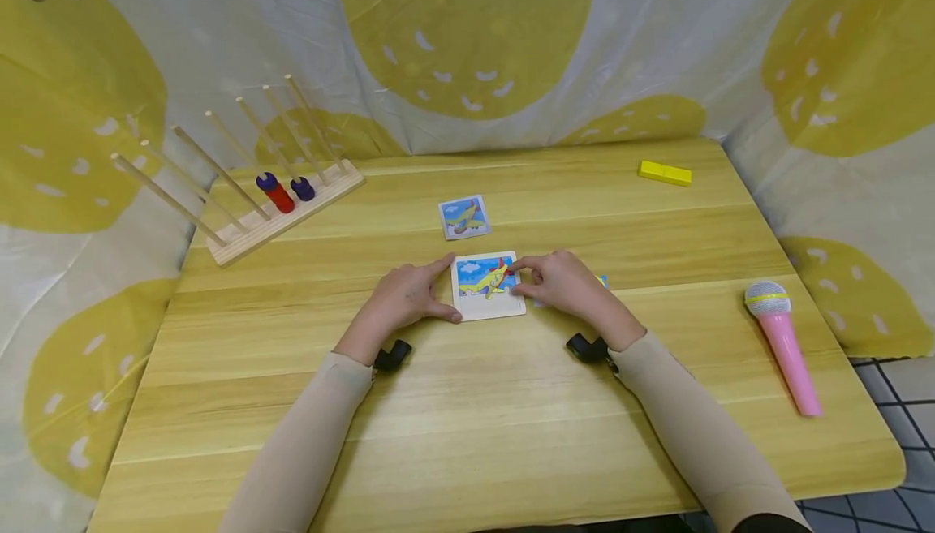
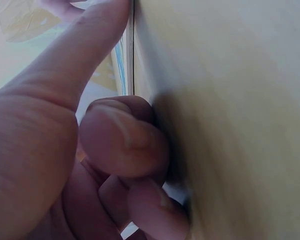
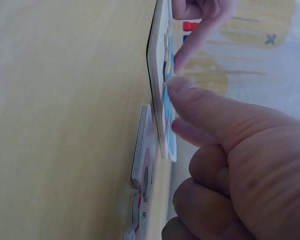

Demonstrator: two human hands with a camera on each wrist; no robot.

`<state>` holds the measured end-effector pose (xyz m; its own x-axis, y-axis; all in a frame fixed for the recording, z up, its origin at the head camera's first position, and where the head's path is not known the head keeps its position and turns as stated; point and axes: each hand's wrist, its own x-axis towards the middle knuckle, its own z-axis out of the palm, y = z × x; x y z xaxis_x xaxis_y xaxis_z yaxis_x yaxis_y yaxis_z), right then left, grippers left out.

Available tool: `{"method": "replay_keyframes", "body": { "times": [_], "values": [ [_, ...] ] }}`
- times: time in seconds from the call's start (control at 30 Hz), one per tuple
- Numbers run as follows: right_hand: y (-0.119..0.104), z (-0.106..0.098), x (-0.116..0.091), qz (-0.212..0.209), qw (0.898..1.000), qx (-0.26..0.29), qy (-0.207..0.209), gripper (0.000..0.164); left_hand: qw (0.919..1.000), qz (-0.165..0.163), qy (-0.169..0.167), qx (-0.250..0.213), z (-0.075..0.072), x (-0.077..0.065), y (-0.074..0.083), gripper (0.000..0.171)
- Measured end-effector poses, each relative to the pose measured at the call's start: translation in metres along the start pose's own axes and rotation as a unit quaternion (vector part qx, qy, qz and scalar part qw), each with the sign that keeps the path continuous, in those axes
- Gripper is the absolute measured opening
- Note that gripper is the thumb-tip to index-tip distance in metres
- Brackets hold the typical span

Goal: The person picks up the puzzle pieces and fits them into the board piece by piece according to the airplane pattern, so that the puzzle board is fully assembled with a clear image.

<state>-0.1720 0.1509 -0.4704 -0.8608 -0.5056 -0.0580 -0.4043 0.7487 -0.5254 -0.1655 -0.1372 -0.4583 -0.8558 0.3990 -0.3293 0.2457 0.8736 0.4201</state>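
Note:
A small white-framed puzzle board (image 1: 488, 307) lies flat mid-table. Blue sky and a yellow-and-red airplane fill its upper part; the lower part is bare white. My left hand (image 1: 407, 294) holds the board's left side, thumb at the near corner and index finger at the far corner. In the left wrist view its other fingers curl against the tabletop. At the board's right edge my right hand (image 1: 562, 280) pinches a blue-edged puzzle piece (image 3: 171, 142) between thumb and index finger. Loose puzzle pieces (image 3: 143, 145) lie beside the board, partly hidden under this hand in the head view.
Beyond the board lies an airplane picture card (image 1: 465, 217). A wooden peg rack (image 1: 288, 221) with red and dark blue rings stands back left. There is a yellow block (image 1: 665, 173) at the back right and a pink toy microphone (image 1: 787, 354) near the right edge.

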Motion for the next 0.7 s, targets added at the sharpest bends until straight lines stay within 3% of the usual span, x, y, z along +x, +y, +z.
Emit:
{"method": "replay_keyframes", "body": {
  "times": [0.43,0.7],
  "values": [
    [-0.012,0.007,0.004,0.004,1.000,-0.003,-0.001,0.021,1.0000,0.001,-0.003,0.006,0.000,0.001,0.000,0.113],
    [-0.017,0.007,0.005,0.005,0.999,-0.035,0.001,0.021,1.0000,0.000,-0.003,0.002,0.001,0.002,-0.001,0.114]
  ]
}}
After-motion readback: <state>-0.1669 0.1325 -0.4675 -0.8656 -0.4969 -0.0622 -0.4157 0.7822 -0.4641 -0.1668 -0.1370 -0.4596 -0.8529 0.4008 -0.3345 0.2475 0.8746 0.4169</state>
